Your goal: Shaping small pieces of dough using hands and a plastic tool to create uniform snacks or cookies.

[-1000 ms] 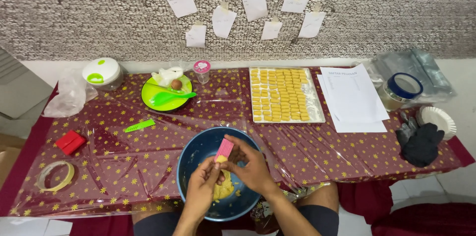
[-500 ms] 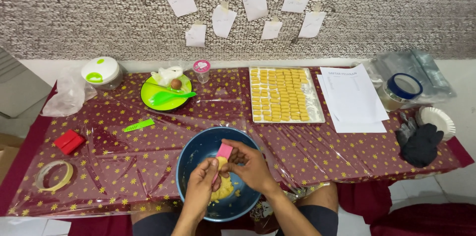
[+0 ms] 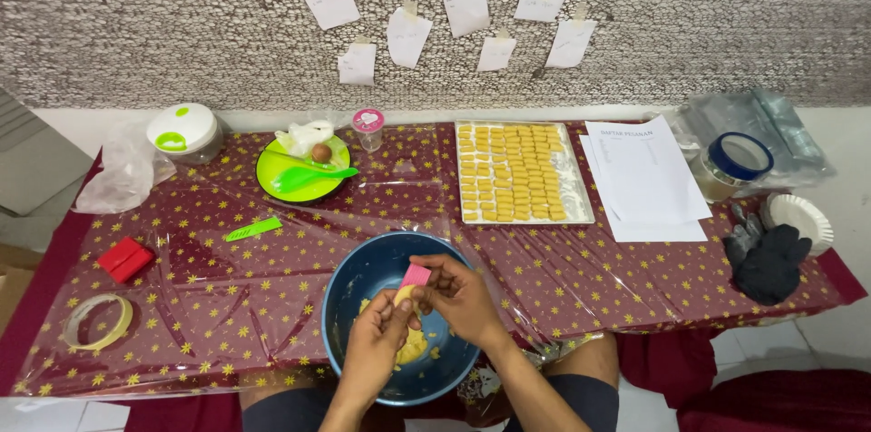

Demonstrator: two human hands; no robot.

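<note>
both hands meet over the blue bowl (image 3: 349, 300), wrists coming up from the near edge of the table. left hand (image 3: 379, 348) palm-up-ish, fingers curled, pinching a lump of yellow dough (image 3: 402, 294) at the fingertips. right hand (image 3: 460, 294) arched over from the right, thumb and forefinger pressed on a small pink scraper (image 3: 416, 275), its lower edge touching the dough. more dough (image 3: 413, 348) lies in the bowl bottom, directly under the grip.

bowl rim sits close to the near table edge; the lap shows just below it. room left of the grip: bare starred tablecloth (image 3: 218, 305), with a tape roll (image 3: 94, 320) and a red box (image 3: 125, 259) well apart near the left edge. right of the grip, bare cloth too, then black gloves (image 3: 769, 261) far right.

beyond the grip: green strip (image 3: 253, 229), green plate (image 3: 302, 173) with a spoon, tray (image 3: 581, 211) of yellow pieces up and right, white paper sheets (image 3: 646, 173) beside it.

compared with half a second back: scraper angle and both hands nearly unchanged, dough lump a touch more exposed; table items unmoved.
</note>
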